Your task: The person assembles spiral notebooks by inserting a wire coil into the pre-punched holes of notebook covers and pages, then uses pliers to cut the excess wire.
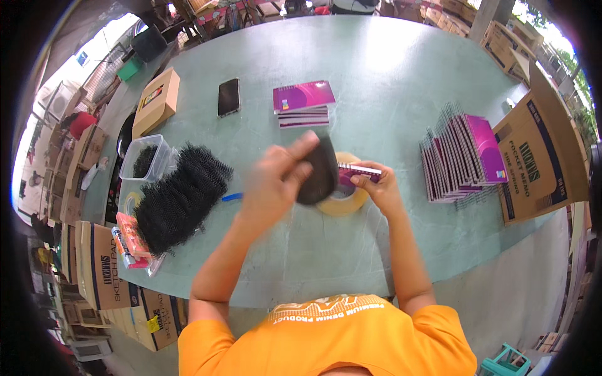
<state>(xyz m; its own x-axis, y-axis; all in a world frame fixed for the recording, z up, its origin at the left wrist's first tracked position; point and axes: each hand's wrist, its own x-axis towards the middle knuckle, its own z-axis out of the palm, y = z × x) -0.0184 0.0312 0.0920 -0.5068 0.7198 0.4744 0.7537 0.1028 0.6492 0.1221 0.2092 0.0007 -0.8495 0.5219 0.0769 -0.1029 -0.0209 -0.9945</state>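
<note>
Purple covers the small notebook (364, 173) held in the right hand (382, 186), its thumb pressed on the near face and the fingers behind. The left hand (273, 178), blurred, is closed with thumb and fingers on a dark piece (321, 172), which is too smeared to name; it sits between the two hands, beside the notebook. Below both hands, partly covered by the dark piece, is a wide roll of tape (348, 205) on the green table (200, 66). Just left of the left wrist lies a thin blue thing (232, 197). Further left of that hand spreads a heap of black coils (185, 194), with a clear plastic tub (164, 153) beyond it holding more dark coils (145, 161), and a pink and red packet (130, 232) on its nearer side. Ahead of the left hand, well apart from it, lie a phone (229, 98) and, further left, a brown box (158, 103). A short pile of purple notebooks (305, 97) is straight ahead of the hands. Right of the right hand, well apart, stands a larger leaning stack of notebooks (461, 156), with a big carton (539, 166) just beyond it.
</note>
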